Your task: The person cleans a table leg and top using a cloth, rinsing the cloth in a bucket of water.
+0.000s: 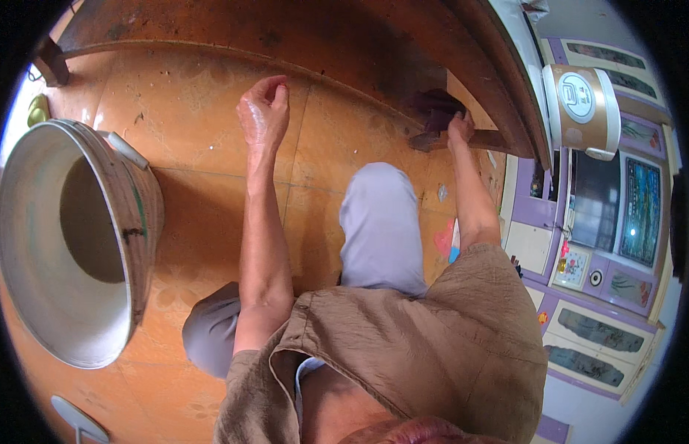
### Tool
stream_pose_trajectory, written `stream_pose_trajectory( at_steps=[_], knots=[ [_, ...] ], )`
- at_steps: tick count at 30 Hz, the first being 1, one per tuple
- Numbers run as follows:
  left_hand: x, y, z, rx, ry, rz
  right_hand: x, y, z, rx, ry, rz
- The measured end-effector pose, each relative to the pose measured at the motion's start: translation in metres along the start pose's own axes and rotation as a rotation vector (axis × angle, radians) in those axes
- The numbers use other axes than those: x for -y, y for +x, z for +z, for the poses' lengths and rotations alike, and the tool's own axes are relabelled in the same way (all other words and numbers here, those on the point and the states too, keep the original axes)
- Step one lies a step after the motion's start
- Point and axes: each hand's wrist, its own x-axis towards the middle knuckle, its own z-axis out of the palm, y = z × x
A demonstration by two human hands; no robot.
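Observation:
My right hand (pixel 461 129) grips a dark maroon cloth (pixel 440 108) by the lower end of a leg of the brown wooden furniture (pixel 322 33). The cloth lies against the wood there, and part of it is in shadow. Over the tiled floor, in front of the furniture's lower rail, my left hand (pixel 265 111) is raised with its fingers curled in and the thumb near them. Nothing shows in it, though its palm side is hidden. The skin on its back looks wet. To the left stands a large white plastic bucket (pixel 31 250) with greyish water (pixel 89 222) inside.
A wooden foot (pixel 51 64) of the furniture stands at upper left. A gold and white appliance (pixel 583 108) sits on top at the right. Behind it is a purple and white cabinet (pixel 530 244). Pink and blue scraps (pixel 445 238) lie on the floor near my right elbow.

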Motion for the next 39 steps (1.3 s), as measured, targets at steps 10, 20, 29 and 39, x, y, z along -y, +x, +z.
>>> stream_pose_trajectory(
  at_steps=[10,20,29,39],
  knots=[
    [0.026,-0.044,0.079,0.029,0.268,-0.032,-0.051,-0.006,0.057,0.656,0.000,-0.376],
    [0.057,-0.082,0.138,0.203,0.439,0.009,0.005,0.029,0.143,0.334,-0.135,-0.428],
    [0.046,-0.078,0.157,0.225,0.443,0.140,0.095,-0.039,0.158,0.202,0.192,-1.177],
    [0.042,-0.093,0.136,0.225,0.406,-0.012,-0.072,0.158,0.168,0.231,-0.392,-0.074]
  ],
)
